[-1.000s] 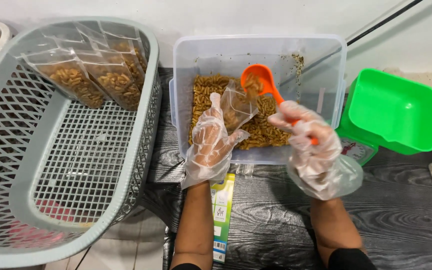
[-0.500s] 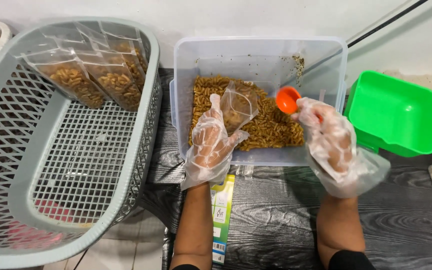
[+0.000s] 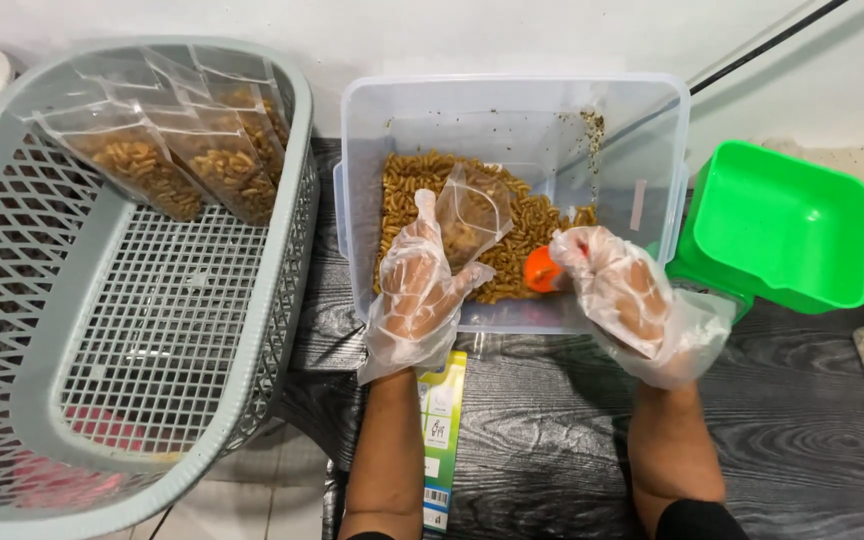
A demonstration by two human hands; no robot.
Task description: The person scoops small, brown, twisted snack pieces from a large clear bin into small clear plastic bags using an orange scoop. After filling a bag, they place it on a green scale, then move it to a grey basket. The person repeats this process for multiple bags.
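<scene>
A small clear bag (image 3: 472,208) is being pinched at its edge between the thumb and fingers of the left hand (image 3: 417,295), which is gloved in thin clear plastic; the bag is standing tilted just above those fingers, over the pasta (image 3: 517,235) lying in the clear tub (image 3: 512,110). An orange scoop (image 3: 542,270) is being gripped by the right hand (image 3: 622,295), also gloved, with its fingers curled together around the handle, so that only the orange bowl is showing just left of the fingertips, down against the pasta near the tub's front wall. The 2 hands are being held near each other, not touching. Beyond the right fingers a green tray (image 3: 782,225) is leaning tilted on the dark bench (image 3: 812,440). Well to the left of the left fingers, 3 filled bags (image 3: 177,150) are resting against the rim of a grey mesh basket (image 3: 142,330). A printed card (image 3: 440,430) is lying under the left wrist.
</scene>
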